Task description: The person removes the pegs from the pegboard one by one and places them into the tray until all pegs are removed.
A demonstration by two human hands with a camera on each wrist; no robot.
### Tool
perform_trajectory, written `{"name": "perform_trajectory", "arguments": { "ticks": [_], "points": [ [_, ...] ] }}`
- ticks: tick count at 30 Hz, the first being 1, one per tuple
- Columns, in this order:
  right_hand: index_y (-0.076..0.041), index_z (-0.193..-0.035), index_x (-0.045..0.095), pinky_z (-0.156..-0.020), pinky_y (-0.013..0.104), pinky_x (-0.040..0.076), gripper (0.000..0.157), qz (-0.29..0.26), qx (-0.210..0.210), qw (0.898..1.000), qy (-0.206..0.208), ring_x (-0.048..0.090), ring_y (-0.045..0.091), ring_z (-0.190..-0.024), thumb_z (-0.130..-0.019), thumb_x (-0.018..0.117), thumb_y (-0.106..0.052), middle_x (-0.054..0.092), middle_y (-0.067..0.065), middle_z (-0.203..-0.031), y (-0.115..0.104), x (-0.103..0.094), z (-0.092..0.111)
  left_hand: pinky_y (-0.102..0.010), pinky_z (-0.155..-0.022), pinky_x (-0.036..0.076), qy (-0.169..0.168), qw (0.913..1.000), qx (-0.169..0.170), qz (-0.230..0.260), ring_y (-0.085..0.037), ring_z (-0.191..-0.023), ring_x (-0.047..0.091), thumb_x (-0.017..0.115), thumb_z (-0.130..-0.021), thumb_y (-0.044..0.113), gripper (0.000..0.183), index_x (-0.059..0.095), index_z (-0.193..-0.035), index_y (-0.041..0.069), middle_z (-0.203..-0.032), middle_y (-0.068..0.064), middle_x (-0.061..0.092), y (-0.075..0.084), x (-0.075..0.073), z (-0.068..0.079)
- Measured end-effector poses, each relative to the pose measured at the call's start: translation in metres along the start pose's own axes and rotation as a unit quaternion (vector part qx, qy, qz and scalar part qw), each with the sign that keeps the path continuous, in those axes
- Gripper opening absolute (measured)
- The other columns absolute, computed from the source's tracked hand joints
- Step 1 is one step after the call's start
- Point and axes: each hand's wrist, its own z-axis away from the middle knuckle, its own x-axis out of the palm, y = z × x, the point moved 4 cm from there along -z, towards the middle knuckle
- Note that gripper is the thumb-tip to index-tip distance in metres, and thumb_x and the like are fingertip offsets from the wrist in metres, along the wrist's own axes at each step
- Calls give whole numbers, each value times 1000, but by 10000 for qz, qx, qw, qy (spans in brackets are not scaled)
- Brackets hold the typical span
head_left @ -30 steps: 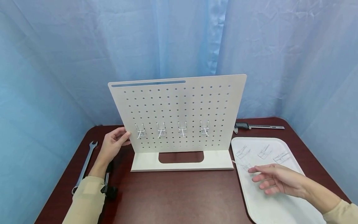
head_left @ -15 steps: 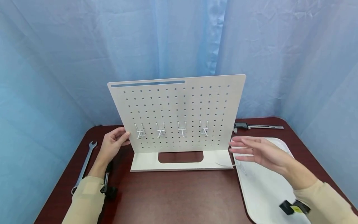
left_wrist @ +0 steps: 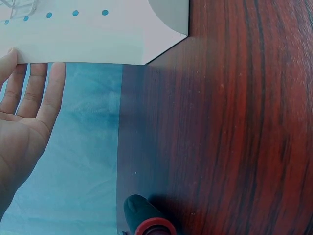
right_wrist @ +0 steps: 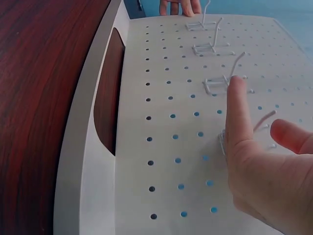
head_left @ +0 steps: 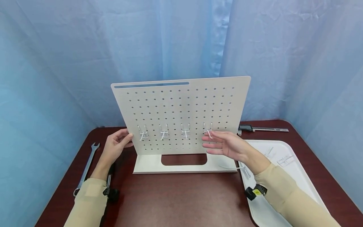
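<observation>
A white pegboard (head_left: 175, 108) stands upright, with several white wire hooks in a row low on it. My left hand (head_left: 113, 145) grips its left edge, thumb in front and fingers behind, as the left wrist view (left_wrist: 34, 103) also shows. At the rightmost hook (head_left: 207, 126), my right hand (head_left: 225, 145) is held with straight fingers in front of the board. In the right wrist view that hook's prong (right_wrist: 264, 119) rises between thumb and index finger (right_wrist: 238, 112); whether they touch it I cannot tell.
A white tray (head_left: 261, 209) at right carries more wire hooks (head_left: 285, 160), partly hidden by my forearm. One thin white wire (head_left: 227, 167) juts onto the board's base. A caliper (head_left: 266, 129) lies behind the tray. A wrench (head_left: 88, 167) and a dark-handled tool (left_wrist: 139, 210) lie at left.
My right hand has moved left from over the tray to the rightmost hook. A white wire at the tray's left edge now reaches further over the base. The left hand stays put.
</observation>
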Motion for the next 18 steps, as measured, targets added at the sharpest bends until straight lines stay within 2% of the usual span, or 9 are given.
{"name": "perform_trajectory", "arguments": {
  "ticks": [7,11,14,18],
  "points": [
    [9,-151,33,-99,46,54,55,49,1,10000,29,61,35,-124,-109,51,-22,56,22,-142,2,3,-4,-30,-79,61,-55,10000,-2,33,-14,-96,73,65,-101,13,29,66,-127,-1,-117,-24,68,-1,3,0],
    [9,-150,35,-94,43,57,54,-10,14,9999,99,70,26,-107,-107,53,-19,64,15,-130,1,5,-3,-30,-80,61,-78,10000,-15,33,-17,-97,73,65,-101,14,30,66,-128,0,-117,-24,68,-2,4,0],
    [10,-150,35,-91,41,59,55,-36,28,9999,90,72,20,-96,-107,55,-18,68,12,-122,0,7,-3,-30,-79,61,-50,10000,3,19,-17,-98,73,65,-101,13,30,66,-127,0,-117,-24,68,-1,2,0],
    [10,-150,34,-89,40,60,56,-57,25,10000,34,73,19,-91,-106,55,-18,70,10,-116,-2,11,-2,-30,-79,61,-39,10000,21,-13,-17,-98,73,65,-101,13,30,66,-127,0,-117,-25,68,0,-1,1]
  ]
}}
